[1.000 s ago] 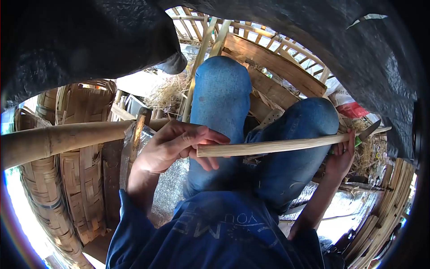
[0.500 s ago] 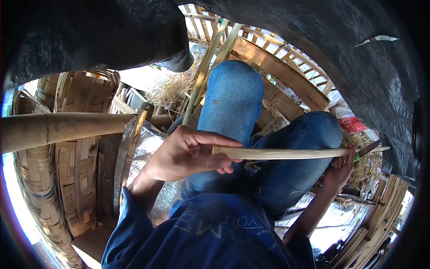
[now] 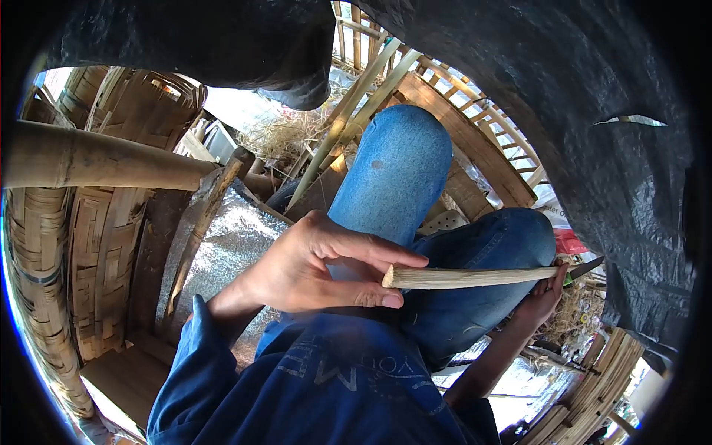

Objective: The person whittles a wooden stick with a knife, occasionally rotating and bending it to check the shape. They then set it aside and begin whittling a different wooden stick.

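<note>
The person sits with knees drawn up in blue jeans (image 3: 400, 178), inside a cramped shelter of bamboo and black plastic sheeting (image 3: 593, 96) that hangs overhead. A thick bamboo pole (image 3: 96, 159) runs across at the left, in front of woven bamboo panels (image 3: 96, 252) standing upright. Under the legs lies a crinkled silver foil sheet (image 3: 230, 245), and dry straw (image 3: 285, 137) is heaped beyond the knees beside slatted wooden planks (image 3: 460, 126). The left hand (image 3: 311, 267) has its fingers (image 3: 378, 300) closed around the near end of a long split bamboo stick (image 3: 467, 277), which lies level across the right thigh. The right hand (image 3: 545, 293) grips a knife with a green handle (image 3: 575, 273) at the stick's far end, fingers clamped on it, the blade touching the stick there. More bamboo slats (image 3: 601, 378) are stacked at the lower right.
</note>
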The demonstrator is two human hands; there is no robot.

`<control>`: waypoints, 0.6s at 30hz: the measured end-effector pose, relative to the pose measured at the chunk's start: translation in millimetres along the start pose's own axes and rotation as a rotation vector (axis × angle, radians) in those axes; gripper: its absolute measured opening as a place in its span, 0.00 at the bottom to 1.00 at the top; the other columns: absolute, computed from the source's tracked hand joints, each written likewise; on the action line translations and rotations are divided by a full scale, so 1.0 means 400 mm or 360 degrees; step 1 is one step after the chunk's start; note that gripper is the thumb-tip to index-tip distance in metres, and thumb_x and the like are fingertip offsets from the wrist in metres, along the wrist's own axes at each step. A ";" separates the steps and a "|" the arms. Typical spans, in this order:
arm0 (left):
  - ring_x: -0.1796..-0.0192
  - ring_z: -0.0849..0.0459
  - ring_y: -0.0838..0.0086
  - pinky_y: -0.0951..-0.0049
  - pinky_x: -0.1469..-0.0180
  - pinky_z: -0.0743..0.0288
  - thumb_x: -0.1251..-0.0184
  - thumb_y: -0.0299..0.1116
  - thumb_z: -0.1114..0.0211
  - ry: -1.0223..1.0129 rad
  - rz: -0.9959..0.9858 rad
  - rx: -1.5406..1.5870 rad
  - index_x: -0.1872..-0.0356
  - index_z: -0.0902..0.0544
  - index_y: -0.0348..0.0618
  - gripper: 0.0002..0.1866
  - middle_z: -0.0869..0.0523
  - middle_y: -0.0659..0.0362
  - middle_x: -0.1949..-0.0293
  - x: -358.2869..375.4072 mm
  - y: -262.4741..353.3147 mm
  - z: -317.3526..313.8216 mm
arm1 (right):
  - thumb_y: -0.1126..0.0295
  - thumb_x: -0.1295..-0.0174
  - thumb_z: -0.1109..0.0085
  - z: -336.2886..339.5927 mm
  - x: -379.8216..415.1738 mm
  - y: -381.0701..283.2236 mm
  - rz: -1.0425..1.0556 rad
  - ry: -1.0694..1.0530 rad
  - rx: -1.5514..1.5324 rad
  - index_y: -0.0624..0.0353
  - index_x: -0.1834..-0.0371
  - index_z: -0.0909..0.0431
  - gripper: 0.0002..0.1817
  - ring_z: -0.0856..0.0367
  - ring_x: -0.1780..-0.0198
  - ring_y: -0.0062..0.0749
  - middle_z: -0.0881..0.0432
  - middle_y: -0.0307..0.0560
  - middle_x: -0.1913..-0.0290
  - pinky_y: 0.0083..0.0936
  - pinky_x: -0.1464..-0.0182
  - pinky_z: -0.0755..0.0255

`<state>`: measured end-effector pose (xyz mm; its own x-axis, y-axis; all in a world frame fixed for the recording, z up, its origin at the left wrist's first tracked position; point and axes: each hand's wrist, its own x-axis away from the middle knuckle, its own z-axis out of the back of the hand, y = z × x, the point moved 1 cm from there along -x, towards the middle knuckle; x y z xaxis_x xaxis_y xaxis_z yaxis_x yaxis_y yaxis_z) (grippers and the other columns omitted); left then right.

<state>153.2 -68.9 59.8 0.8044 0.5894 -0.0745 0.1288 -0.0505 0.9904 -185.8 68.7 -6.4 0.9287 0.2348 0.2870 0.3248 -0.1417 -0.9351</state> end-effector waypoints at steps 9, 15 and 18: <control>0.65 0.12 0.72 0.73 0.60 0.15 0.44 0.20 0.32 0.0193 -0.0071 -0.0095 0.52 0.18 0.35 0.17 0.12 0.51 0.64 0.018 -0.005 0.000 | 0.57 0.34 0.42 0.077 -0.046 0.026 -0.0055 -0.0244 -0.0117 0.57 0.54 0.24 0.16 0.46 0.81 0.08 0.37 0.25 0.78 0.13 0.80 0.55; 0.74 0.17 0.76 0.79 0.70 0.23 0.40 0.28 0.35 0.0707 -0.0057 0.0155 0.51 0.21 0.32 0.16 0.14 0.54 0.71 0.081 -0.088 0.130 | 0.59 0.33 0.43 0.034 0.041 -0.035 -0.0086 -0.0360 -0.0201 0.60 0.52 0.26 0.16 0.51 0.84 0.09 0.40 0.26 0.79 0.13 0.82 0.60; 0.75 0.25 0.81 0.84 0.71 0.34 0.35 0.37 0.37 0.0938 -0.0220 0.0235 0.48 0.23 0.33 0.20 0.20 0.60 0.75 0.117 -0.120 0.197 | 0.60 0.33 0.44 0.048 0.033 -0.016 -0.0111 -0.0411 -0.0355 0.61 0.52 0.27 0.16 0.50 0.85 0.09 0.39 0.29 0.78 0.13 0.84 0.60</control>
<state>230.5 -102.5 -0.5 0.3246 0.9423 -0.0821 0.3212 -0.0282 0.9466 -179.2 91.0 -0.5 0.8362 0.4829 0.2598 0.4434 -0.3165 -0.8386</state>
